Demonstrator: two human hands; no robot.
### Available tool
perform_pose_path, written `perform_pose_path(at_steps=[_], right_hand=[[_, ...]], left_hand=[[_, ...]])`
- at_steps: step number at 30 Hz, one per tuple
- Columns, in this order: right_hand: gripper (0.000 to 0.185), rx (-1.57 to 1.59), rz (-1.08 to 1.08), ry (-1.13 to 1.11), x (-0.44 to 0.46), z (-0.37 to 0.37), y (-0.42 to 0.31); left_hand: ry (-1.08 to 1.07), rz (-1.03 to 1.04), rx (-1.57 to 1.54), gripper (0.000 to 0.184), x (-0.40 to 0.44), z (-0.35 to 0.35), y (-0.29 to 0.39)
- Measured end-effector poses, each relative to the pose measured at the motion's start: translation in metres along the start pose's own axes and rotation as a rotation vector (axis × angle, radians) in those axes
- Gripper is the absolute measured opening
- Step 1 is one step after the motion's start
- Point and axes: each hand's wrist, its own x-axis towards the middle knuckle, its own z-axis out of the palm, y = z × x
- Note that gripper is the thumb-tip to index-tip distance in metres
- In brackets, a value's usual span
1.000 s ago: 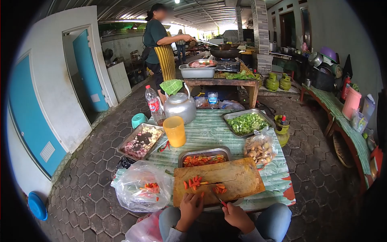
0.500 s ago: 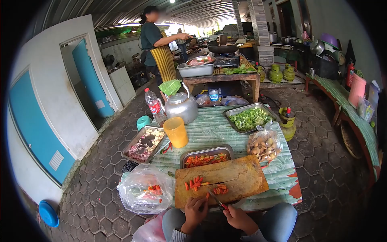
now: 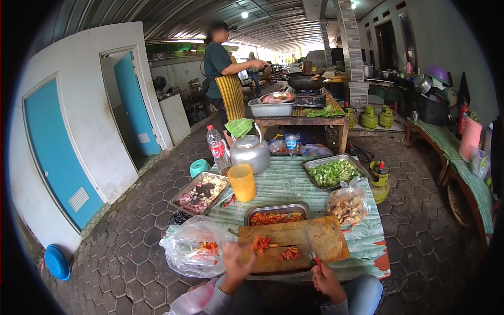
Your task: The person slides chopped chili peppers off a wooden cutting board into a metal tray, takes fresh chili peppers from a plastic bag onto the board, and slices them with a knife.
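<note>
Well, the knife (image 3: 310,244) was over the right part of the board (image 3: 328,239), red handle toward the person, tip pointing away and leaning a little left. Its long axis ran nearly fore and aft, across the board's own length, which lay left to right. The right hand (image 3: 327,281) had its fingers wrapped round that handle. The left hand (image 3: 237,262) was by the board's near left corner, fingers bent and blurred (I could not tell whether they gripped anything). Between the hands, on the wood, lay the chillies (image 3: 264,243), one group toward the left and another nearer the blade, their pieces pointing several ways. Good slicing, I judged, called for laying each chilli crosswise to the blade, pinning it with curled fingertips, and cutting in short strokes. Just past the board's far edge sat a tray (image 3: 277,217) of cut pieces; beside its left end, a clear bag (image 3: 184,249). Farther off stood a mug (image 3: 241,182) and a kettle (image 3: 250,153), and beyond the table (image 3: 283,176) a co-worker (image 3: 218,68) reached toward a pan (image 3: 302,83).
</note>
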Motion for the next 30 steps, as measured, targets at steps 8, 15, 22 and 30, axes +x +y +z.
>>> perform_pose_path(at_steps=[8,15,22,30], right_hand=[[0.03,0.13,-0.096,0.126,-0.011,-0.016,-0.008],[0.025,0.077,-0.129,0.17,-0.012,-0.019,-0.007],[0.027,0.066,-0.053,0.178,-0.023,-0.031,-0.008],[0.031,0.177,-0.094,0.092,-0.006,-0.024,0.008]], left_hand=[[0.302,0.458,0.185,0.013,0.245,-0.03,0.029],[0.356,0.495,0.206,0.009,0.346,-0.004,0.004],[0.164,0.406,0.256,0.01,0.337,0.018,-0.033],[0.117,0.38,0.325,0.014,0.366,0.039,-0.039]])
